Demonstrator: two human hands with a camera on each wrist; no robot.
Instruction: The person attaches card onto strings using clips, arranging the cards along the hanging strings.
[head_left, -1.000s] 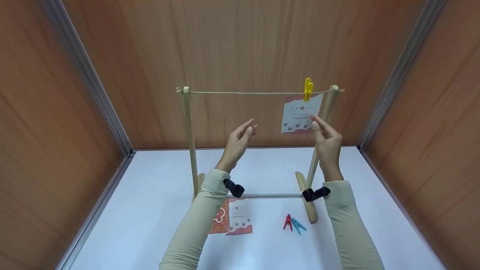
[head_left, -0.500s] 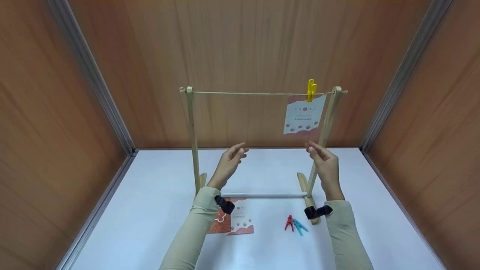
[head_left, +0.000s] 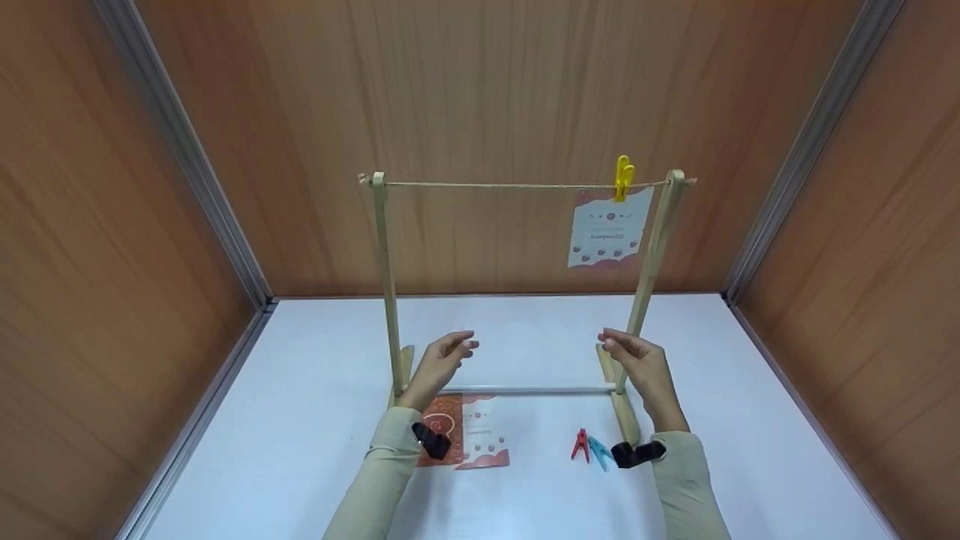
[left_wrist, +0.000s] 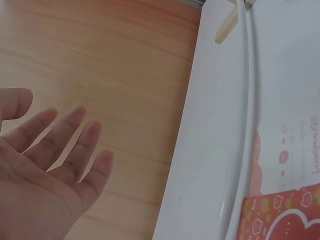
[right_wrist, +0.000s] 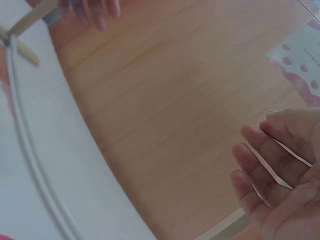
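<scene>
My left hand [head_left: 440,365] is raised inside the left post of a wooden rack, holding nothing, its fingers relaxed and spread in the left wrist view. Near the right post [head_left: 651,277] my right hand [head_left: 643,369] hovers with loosely bent fingers and nothing between them. A white and pink card [head_left: 609,232] hangs from the string [head_left: 495,185], held by a yellow clothespin [head_left: 623,178]. On the table, a red card [head_left: 448,420] lies beside a white and pink card [head_left: 486,435], partly behind my left wrist. A red clothespin [head_left: 581,445] and a blue clothespin [head_left: 600,453] lie further right.
The rack's white crossbar [head_left: 525,389] runs low between the posts, with a wooden foot [head_left: 625,420] under the right one. Wood-grain panels [head_left: 480,90] enclose the white table [head_left: 300,450] at the back and both sides.
My right hand has moved down from the hanging card, which stays clipped to the string. The left hand has also come down and slightly left.
</scene>
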